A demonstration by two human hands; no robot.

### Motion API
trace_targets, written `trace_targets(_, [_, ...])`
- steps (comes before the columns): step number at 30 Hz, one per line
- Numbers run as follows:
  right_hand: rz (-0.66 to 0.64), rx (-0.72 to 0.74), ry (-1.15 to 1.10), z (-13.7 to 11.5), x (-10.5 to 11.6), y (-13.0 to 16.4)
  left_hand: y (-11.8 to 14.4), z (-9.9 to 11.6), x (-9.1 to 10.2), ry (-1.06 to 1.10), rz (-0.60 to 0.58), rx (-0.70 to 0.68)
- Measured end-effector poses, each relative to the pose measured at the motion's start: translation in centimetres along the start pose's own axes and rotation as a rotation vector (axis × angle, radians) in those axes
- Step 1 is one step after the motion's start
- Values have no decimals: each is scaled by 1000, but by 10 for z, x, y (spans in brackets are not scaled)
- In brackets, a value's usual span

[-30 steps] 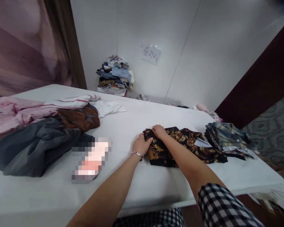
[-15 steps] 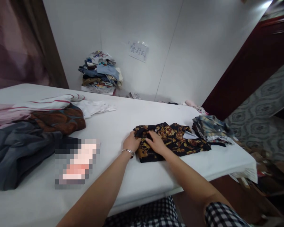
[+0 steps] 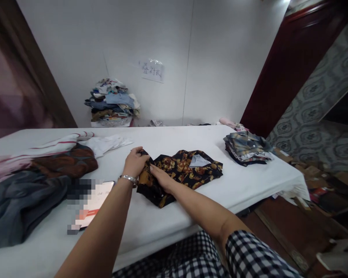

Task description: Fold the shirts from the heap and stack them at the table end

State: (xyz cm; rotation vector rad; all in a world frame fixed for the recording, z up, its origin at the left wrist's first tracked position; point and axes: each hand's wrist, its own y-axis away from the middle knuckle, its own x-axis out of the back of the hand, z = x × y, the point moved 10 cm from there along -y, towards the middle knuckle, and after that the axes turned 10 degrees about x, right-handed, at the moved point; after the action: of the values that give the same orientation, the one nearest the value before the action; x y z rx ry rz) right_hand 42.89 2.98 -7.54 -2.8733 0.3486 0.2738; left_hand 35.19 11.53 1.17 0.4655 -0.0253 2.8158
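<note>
A black shirt with a gold and brown flower print [image 3: 179, 170] lies partly folded on the white-covered table, a grey-white inner patch showing near its collar. My left hand [image 3: 135, 165], with a bracelet at the wrist, has its fingers wrapped round the shirt's left end, which is raised off the table. Close beside it, my right hand [image 3: 161, 178] lies flat against the shirt with fingers stretched toward the raised fold. Part of its fingertips is hidden by the cloth. To the right sits a stack of folded shirts [image 3: 248, 144], a plaid one on top.
A heap of loose clothes [image 3: 23, 200] covers the table's left side. In front of it lies a phone [image 3: 100, 197], partly pixelated. A clothes pile [image 3: 113, 102] stands behind the table by the wall, under a handwritten sign [image 3: 152, 70]. Boxes [image 3: 316, 173] lie at the right.
The flower-print shirt has slid left with both hands, away from the folded stack. Its left end is now raised and bent over. The camera view has also shifted.
</note>
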Motion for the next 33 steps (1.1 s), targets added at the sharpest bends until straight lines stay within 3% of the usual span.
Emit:
trace_targets(4, [62, -66, 60, -7, 30, 11, 6, 0, -8, -144, -8, 34])
trace_targets(7, [126, -120, -116, -18, 61, 24, 6, 7, -30, -140, -31, 29])
trace_targets(11, [147, -160, -362, -36, 90, 40, 15, 30, -92, -64, -137, 22])
trace_targets(13, [186, -129, -364, -44, 113, 49, 26, 37, -130, -16, -280, 18])
trace_targets(15, [247, -150, -303, -42, 137, 62, 36, 38, -155, 53, -439, -2])
trace_targets(17, [301, -209, -225, -34, 157, 75, 33, 28, -149, 38, -419, -43])
trace_targets(21, [348, -212, -109, -27, 173, 86, 9, -20, -78, -164, -38, -29])
trace_targets(24, [393, -178, 28, -29, 176, 83, 5, -57, -54, -206, 13, 57])
trace_targets(27, [381, -62, 242, -39, 178, 75, 13, -72, -61, -236, -46, 61])
trace_targets(29, [376, 4, 456, -45, 183, 75, 22, -68, -75, -316, -92, -30])
trace_targets(33, [375, 0, 744, -42, 194, 87, 35, -56, -97, -546, -113, -260])
